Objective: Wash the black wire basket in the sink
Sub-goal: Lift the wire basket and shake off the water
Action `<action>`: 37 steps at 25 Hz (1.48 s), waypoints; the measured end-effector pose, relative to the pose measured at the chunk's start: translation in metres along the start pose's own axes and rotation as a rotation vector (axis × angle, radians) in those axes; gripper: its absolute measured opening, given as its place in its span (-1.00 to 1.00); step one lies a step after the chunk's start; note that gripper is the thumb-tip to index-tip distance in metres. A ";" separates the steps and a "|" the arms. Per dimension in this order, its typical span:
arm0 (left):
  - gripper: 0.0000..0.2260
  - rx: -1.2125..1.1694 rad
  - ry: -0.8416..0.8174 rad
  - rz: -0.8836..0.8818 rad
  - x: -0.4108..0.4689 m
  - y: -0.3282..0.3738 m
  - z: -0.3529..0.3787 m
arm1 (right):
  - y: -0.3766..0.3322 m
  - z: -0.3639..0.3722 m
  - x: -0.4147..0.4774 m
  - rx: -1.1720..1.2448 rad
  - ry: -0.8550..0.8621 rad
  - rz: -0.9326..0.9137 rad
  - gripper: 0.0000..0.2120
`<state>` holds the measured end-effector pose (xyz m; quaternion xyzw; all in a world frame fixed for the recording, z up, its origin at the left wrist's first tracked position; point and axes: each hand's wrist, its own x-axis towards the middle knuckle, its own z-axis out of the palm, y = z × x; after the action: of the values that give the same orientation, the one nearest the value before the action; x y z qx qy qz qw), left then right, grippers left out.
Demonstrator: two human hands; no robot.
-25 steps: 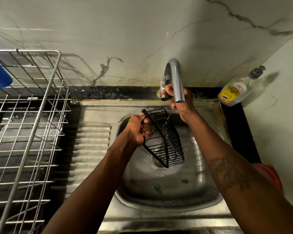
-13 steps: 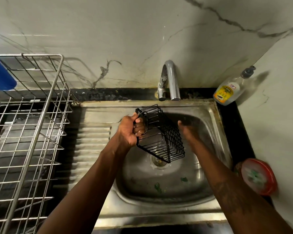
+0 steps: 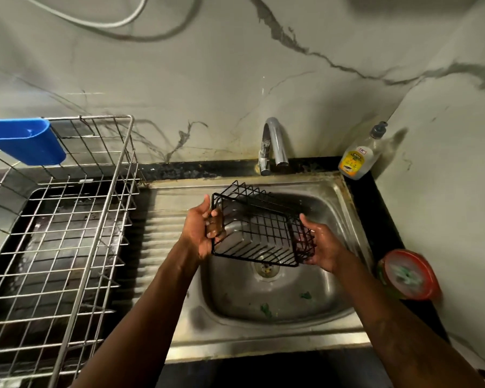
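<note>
The black wire basket (image 3: 259,232) hangs tilted above the steel sink (image 3: 345,197), over the drain. My left hand (image 3: 200,231) grips its left end, fingers curled through the wires. My right hand (image 3: 321,245) holds the right end, with the thumb on top and the fingers under the wires. Behind the basket stands the chrome tap (image 3: 275,144); no water runs from it.
A metal dish rack (image 3: 67,219) with a blue plastic cup (image 3: 25,141) fills the left side. A dish soap bottle (image 3: 360,156) stands at the back right corner. A red round tub (image 3: 408,275) with a green scrubber sits on the black counter at right.
My right hand left the tap, dropped into the sink and took the basket's right end. The basket turned from steeply tilted to nearly level. The camera view pulled back.
</note>
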<state>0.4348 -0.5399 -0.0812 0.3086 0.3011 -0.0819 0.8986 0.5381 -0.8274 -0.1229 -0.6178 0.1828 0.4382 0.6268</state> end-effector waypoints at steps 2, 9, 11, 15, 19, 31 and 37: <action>-0.50 0.178 0.071 0.063 -0.006 -0.002 0.000 | -0.005 0.001 -0.013 0.004 0.034 -0.045 -0.45; -0.40 0.801 0.128 0.283 -0.021 -0.011 0.008 | -0.014 0.001 -0.040 -0.063 0.082 -0.445 -0.53; -0.48 0.788 0.145 0.399 -0.023 -0.018 0.010 | -0.007 0.002 -0.043 -0.203 0.163 -0.766 -0.53; -0.30 0.754 0.391 0.213 -0.008 -0.033 0.016 | -0.010 0.009 -0.042 -0.325 0.398 -0.421 -0.42; -0.07 0.738 0.479 -0.135 0.001 -0.046 0.004 | -0.004 0.002 -0.030 -0.345 0.399 0.008 -0.18; -0.42 0.772 0.351 0.485 -0.013 -0.052 0.000 | 0.006 0.019 -0.067 -0.478 0.429 -0.834 -0.46; -0.18 0.725 0.454 -0.214 -0.011 -0.052 -0.001 | 0.001 -0.002 -0.009 -0.550 0.377 -0.067 0.27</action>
<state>0.4084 -0.5811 -0.1013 0.5812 0.4728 -0.2052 0.6297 0.5332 -0.8322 -0.1172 -0.8397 0.1498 0.3284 0.4057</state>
